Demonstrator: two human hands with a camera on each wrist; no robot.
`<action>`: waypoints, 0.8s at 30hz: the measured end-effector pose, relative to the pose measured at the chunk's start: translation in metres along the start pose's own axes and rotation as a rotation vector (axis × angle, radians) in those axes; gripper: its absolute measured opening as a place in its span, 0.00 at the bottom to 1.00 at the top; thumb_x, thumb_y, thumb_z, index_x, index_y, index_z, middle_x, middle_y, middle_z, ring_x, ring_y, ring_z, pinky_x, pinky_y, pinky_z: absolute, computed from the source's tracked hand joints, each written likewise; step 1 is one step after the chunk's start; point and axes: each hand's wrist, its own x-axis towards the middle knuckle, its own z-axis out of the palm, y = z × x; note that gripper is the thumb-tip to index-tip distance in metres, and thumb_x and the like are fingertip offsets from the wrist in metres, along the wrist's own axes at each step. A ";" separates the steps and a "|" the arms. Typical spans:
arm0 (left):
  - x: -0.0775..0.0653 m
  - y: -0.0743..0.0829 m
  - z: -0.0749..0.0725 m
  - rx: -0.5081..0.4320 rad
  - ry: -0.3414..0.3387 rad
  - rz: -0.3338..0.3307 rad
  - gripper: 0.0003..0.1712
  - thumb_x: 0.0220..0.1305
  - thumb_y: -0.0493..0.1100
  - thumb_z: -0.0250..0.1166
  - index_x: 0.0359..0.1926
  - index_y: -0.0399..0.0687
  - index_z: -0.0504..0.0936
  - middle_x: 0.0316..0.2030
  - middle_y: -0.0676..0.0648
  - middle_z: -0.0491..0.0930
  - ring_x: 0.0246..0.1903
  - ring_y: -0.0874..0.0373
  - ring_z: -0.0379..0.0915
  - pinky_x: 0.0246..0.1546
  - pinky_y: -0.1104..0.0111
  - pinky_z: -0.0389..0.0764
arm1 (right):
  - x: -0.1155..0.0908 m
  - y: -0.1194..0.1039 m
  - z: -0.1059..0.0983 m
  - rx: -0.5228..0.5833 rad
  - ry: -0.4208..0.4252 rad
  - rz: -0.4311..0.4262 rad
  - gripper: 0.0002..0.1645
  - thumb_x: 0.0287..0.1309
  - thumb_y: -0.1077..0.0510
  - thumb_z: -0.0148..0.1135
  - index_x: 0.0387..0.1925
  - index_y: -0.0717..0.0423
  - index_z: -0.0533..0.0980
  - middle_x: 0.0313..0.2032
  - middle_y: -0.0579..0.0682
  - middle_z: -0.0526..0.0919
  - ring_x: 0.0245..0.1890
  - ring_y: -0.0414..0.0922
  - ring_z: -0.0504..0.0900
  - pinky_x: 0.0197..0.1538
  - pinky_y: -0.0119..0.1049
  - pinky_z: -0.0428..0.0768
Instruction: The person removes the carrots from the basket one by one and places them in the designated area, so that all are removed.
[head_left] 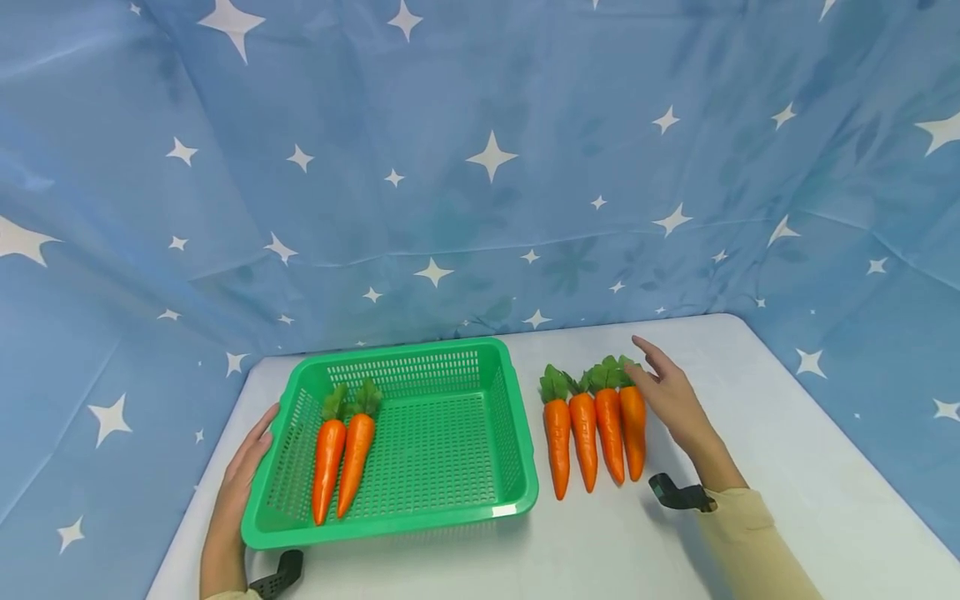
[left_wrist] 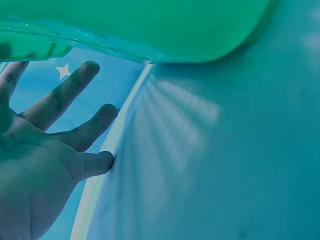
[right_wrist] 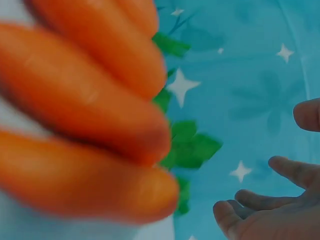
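A green plastic basket [head_left: 420, 450] stands on the left of the table, and two orange carrots [head_left: 356, 465] with leafy tops lie side by side along its left part. My left hand [head_left: 242, 475] is at the basket's left wall, fingertips right at the rim; the left wrist view shows its fingers [left_wrist: 65, 95] straight and spread. To the basket's right, several more carrots [head_left: 585, 437] lie in a row, leaves pointing to the back. Beside the rightmost carrot [head_left: 633, 433], at its leaf end, my right hand [head_left: 671, 400] hovers with spread fingers and an empty palm.
The white table [head_left: 600, 550] ends at the back and right against a blue cloth [head_left: 480, 208] with white stars. A black wrist device [head_left: 675, 493] sits under my right wrist, another [head_left: 279, 573] by the left.
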 end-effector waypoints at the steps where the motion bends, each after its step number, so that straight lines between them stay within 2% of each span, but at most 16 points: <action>1: 0.000 0.000 0.000 0.000 0.000 0.005 0.32 0.90 0.50 0.43 0.87 0.52 0.53 0.70 0.63 0.68 0.55 0.67 0.76 0.48 0.72 0.83 | 0.000 -0.004 0.002 0.017 -0.003 -0.014 0.42 0.83 0.46 0.53 0.85 0.58 0.54 0.83 0.66 0.50 0.80 0.73 0.50 0.73 0.72 0.57; 6: -0.001 0.002 -0.002 -0.023 0.000 0.022 0.31 0.90 0.49 0.43 0.87 0.52 0.55 0.67 0.64 0.73 0.51 0.66 0.79 0.46 0.71 0.84 | 0.005 -0.027 0.017 0.047 -0.030 -0.058 0.41 0.83 0.44 0.53 0.86 0.55 0.55 0.84 0.61 0.50 0.81 0.68 0.51 0.74 0.72 0.57; 11: 0.000 0.002 -0.001 -0.023 0.007 0.014 0.31 0.90 0.49 0.44 0.87 0.53 0.55 0.68 0.65 0.72 0.52 0.67 0.78 0.47 0.72 0.84 | 0.013 -0.050 0.032 0.096 -0.063 -0.088 0.40 0.83 0.43 0.54 0.85 0.52 0.57 0.84 0.57 0.52 0.82 0.62 0.51 0.77 0.67 0.56; 17: 0.000 0.002 0.000 -0.024 0.006 0.015 0.32 0.90 0.50 0.44 0.87 0.53 0.55 0.66 0.63 0.74 0.51 0.66 0.79 0.45 0.71 0.84 | 0.021 -0.075 0.050 0.211 -0.113 -0.128 0.36 0.84 0.45 0.54 0.84 0.51 0.61 0.81 0.56 0.60 0.81 0.59 0.57 0.77 0.65 0.57; 24: 0.000 0.002 0.001 0.004 -0.003 0.003 0.32 0.90 0.51 0.43 0.87 0.51 0.53 0.70 0.63 0.68 0.55 0.67 0.76 0.49 0.72 0.82 | 0.029 -0.100 0.076 0.281 -0.153 -0.162 0.33 0.84 0.46 0.54 0.82 0.49 0.65 0.78 0.55 0.67 0.78 0.58 0.63 0.76 0.63 0.61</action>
